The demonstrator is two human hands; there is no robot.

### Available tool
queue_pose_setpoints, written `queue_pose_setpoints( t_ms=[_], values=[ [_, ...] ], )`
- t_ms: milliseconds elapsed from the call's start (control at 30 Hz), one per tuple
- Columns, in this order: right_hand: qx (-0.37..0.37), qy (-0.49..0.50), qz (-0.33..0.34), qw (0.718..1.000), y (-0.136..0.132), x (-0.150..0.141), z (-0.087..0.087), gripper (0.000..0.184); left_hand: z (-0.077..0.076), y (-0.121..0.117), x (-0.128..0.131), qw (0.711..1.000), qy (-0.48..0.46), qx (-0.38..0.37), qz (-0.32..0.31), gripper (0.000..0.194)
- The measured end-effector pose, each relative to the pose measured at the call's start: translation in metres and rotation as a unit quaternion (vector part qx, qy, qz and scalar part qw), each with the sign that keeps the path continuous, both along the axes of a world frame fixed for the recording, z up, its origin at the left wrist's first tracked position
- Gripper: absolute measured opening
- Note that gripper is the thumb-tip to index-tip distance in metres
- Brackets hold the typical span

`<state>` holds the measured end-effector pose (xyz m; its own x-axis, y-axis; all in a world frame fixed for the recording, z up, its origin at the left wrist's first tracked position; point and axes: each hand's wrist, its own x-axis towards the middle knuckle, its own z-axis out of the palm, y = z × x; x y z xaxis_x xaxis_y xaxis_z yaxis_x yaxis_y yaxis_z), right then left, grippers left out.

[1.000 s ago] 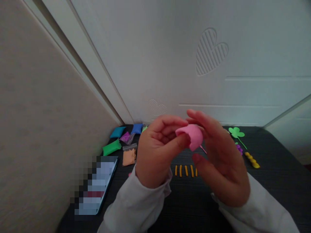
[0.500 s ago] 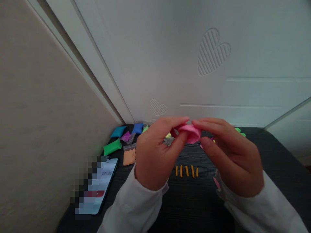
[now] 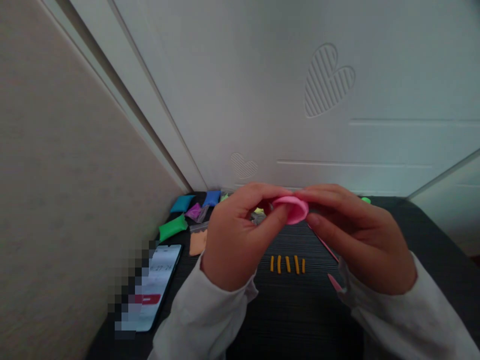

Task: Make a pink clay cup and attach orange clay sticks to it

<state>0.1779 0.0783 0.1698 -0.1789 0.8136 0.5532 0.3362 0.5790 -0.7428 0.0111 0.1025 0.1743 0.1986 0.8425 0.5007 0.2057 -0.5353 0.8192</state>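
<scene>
The person wears a light, greyish-white top, its left sleeve (image 3: 202, 315) reaching the wrist just below the left hand (image 3: 240, 240) and its right sleeve (image 3: 401, 320) covering the forearm below the right hand (image 3: 362, 240). The fabric looks plain and loose, softly creased. Beside each wrist, the inner cuff edge hangs wavy and slack.
</scene>
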Motion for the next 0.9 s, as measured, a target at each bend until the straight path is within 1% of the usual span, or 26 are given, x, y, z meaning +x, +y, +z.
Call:
queue_pose_setpoints(
  t_ms=[67,133,200,267,333,433,700,800,900],
  values=[
    [-0.015,0.031,0.003,0.999,0.0,0.0,0.0,0.028,0.001,-0.002,0.002,0.998,-0.054,-0.031,-0.025,0.019],
    [-0.033,0.083,0.007,0.996,-0.001,-0.002,-0.001,0.027,0.001,-0.004,0.004,0.989,-0.124,-0.051,-0.056,0.023],
    [-0.05,0.145,0.01,0.988,-0.001,-0.005,-0.002,0.026,0.002,-0.005,0.006,0.979,-0.171,-0.06,-0.09,0.03],
    [-0.069,0.192,0.014,0.979,-0.002,-0.009,-0.003,0.026,0.002,-0.006,0.008,0.974,-0.182,-0.064,-0.115,0.043],
    [-0.087,0.218,0.018,0.972,-0.002,-0.011,-0.004,0.025,0.003,-0.005,0.009,0.974,-0.18,-0.07,-0.116,0.05],
    [-0.1,0.232,0.024,0.967,-0.002,-0.011,-0.005,0.025,0.003,-0.004,0.009,0.975,-0.179,-0.076,-0.104,0.048],
    [-0.096,0.244,0.023,0.965,0.002,-0.012,-0.006,0.022,0.001,-0.001,0.01,0.974,-0.186,-0.082,-0.097,0.046],
    [-0.104,0.254,0.028,0.961,0.002,-0.012,-0.006,0.022,0.001,0.0,0.01,0.969,-0.2,-0.093,-0.111,0.044],
    [-0.111,0.262,0.034,0.958,0.0,-0.012,-0.005,0.022,-0.001,0.001,0.009,0.96,-0.223,-0.109,-0.129,0.034]
  ],
)
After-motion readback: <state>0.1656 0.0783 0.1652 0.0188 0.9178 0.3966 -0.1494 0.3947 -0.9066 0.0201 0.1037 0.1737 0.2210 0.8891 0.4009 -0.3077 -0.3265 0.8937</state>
